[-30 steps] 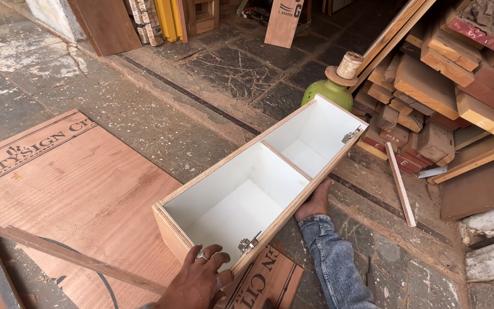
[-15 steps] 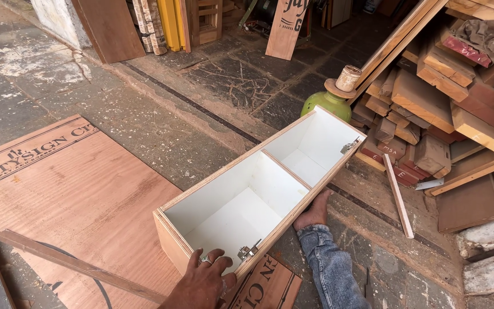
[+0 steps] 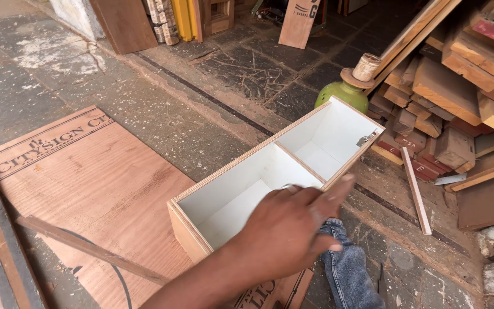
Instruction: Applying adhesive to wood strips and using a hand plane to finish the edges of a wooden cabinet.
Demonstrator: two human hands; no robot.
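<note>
So my left hand [image 3: 293, 223] is up in the air over the near long edge of the plywood box with the white two-compartment inside [image 3: 275, 177], fingers loose and stretched out toward the right, index finger pointing along the rim; grip is spread, pinching nothing, and I honestly can't tell if the palm brushes the edge or hangs just above it; my right hand isn't visible at all, only the blue denim sleeve [image 3: 347, 266] poking out from under the box's near side, so no telling what that grip is doing.

The box lies on the stone floor [image 3: 144, 109] on its back, open face up, running diagonally from near left to far right; a thin divider splits it into two white bays; a small metal fitting [image 3: 366, 138] sits on the rim near the far right corner; its near end overlaps the big reddish-brown plywood sheet with printed lettering [image 3: 87, 177]; a thin wooden strip [image 3: 90, 249] lies across that sheet; just past the box's far end stands a green round container with a wooden spool on top [image 3: 344, 91]; to the right there's a pile of wood offcuts [image 3: 458, 86], and a loose narrow batten [image 3: 415, 189] on the floor.
</note>
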